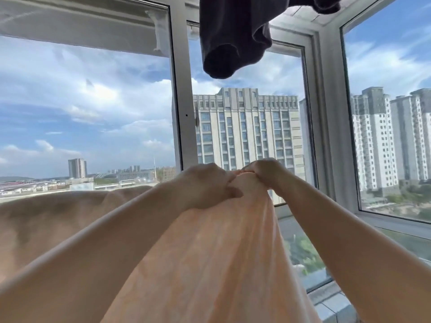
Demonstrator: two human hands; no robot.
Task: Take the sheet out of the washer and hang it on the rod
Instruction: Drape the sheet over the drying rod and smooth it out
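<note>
Sheet (217, 252) bunched, gripped by left hand (205, 185), right hand (265, 171).

A high-rise home's glazed balcony: window frames (179, 101), hanging dark garment (233, 36), towers (247, 129) outside.

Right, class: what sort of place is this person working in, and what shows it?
Probably an enclosed high-rise balcony used for drying laundry: tall window frames overlook apartment towers, a dark garment hangs overhead, and both hands hold a peach sheet.

We find no readable text, label, brand or number anywhere, neither on the cloth we grip nor on the buildings beyond it
</note>
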